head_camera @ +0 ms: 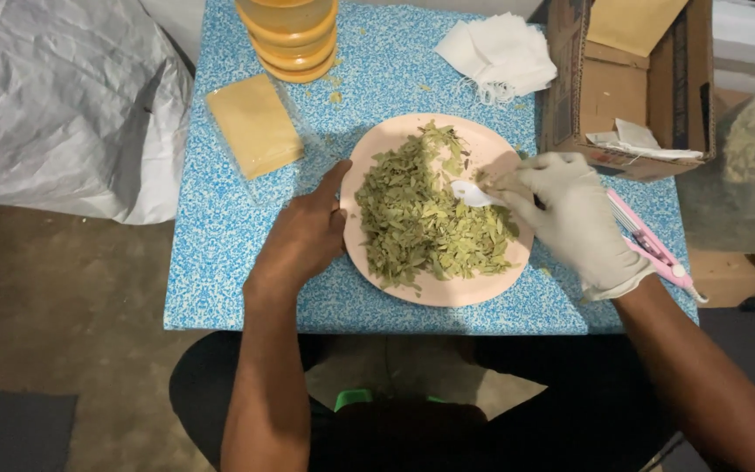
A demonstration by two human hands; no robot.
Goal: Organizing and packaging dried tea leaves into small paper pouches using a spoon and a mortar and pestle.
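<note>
A pink plate (491,149) sits on a small blue speckled table (220,262), heaped with dried green leaves (425,218). My bare left hand (306,236) rests on the table and touches the plate's left rim with its thumb and fingers. Wearing a white glove, my right hand (574,214) is at the plate's right side, pinching a small white sachet (472,194) over the leaves.
A clear packet of yellow sheets (253,125) and stacked amber jars (292,35) stand at the back left. White sachets (500,51) lie at the back, beside an open cardboard box (631,87). A pink tool (653,243) lies under my right wrist. A white sack (54,96) sits left.
</note>
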